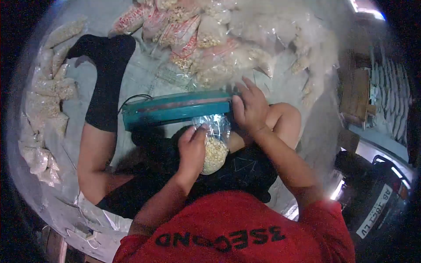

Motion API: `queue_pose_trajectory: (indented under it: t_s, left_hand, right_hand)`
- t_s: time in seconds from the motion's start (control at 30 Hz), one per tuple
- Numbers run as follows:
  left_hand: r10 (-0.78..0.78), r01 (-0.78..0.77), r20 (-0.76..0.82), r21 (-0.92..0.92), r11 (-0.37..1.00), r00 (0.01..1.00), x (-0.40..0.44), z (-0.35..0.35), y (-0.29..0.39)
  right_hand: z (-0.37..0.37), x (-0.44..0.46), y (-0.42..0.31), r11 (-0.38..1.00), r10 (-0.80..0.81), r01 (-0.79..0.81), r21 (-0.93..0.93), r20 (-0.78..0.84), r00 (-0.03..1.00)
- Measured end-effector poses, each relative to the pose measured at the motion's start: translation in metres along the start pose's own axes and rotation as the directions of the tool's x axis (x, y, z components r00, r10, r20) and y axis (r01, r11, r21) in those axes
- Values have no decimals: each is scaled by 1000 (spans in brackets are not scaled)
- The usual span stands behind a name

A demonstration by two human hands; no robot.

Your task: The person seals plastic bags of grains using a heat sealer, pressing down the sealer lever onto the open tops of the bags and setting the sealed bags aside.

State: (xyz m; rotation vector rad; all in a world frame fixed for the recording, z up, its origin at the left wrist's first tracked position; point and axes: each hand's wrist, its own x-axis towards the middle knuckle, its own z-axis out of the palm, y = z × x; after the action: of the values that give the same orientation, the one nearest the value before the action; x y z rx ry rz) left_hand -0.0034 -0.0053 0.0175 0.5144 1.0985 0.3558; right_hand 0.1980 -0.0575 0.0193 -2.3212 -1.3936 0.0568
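A teal bar-shaped heat sealer [175,107] lies across in front of me, over my folded legs. My left hand [193,147] is closed on the side of a clear plastic bag [215,151] filled with pale yellow kernels. The bag's upper end meets the front edge of the sealer; whether it is between the jaws is hidden. My right hand [250,105] is at the sealer's right end, its thumb in front and its fingers reaching behind the end.
Many filled bags [180,39], some with red print, are piled at the back. More filled bags [48,103] line the left side on the grey sheet [162,79]. A dark cable [136,97] leaves the sealer's left end. A vehicle with a number plate [374,211] stands at right.
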Motion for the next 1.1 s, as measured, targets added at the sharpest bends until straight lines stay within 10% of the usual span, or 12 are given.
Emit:
queue_pose_trajectory:
  t_s: [0.5, 0.67, 0.77, 0.87, 1.0, 1.1]
  left_hand:
    - [231, -238, 92, 75, 968, 969, 30, -17, -41]
    - [240, -252, 232, 23, 967, 943, 30, -21, -42]
    - [140, -149, 280, 12, 989, 950, 11, -19, -36]
    - [454, -516, 246, 373, 771, 856, -30, -9, -37]
    - [497, -605, 345, 484, 632, 796, -83, -17, -38]
    - [479, -537, 301, 151, 830, 824, -133, -19, -18]
  right_hand:
    - [-51, 0, -30, 1000, -5, 5, -4, 63, 998]
    - [-102, -16, -60, 944, -327, 319, -87, -374, 868]
    - [-78, -75, -46, 957, -74, 204, 205, -508, 858]
    - [-47, -161, -32, 688, 293, -234, 687, 31, 956]
    - [-63, -181, -45, 728, -97, -229, 646, 428, 899]
    - [-67, -164, -52, 735, -335, -163, 658, 561, 757]
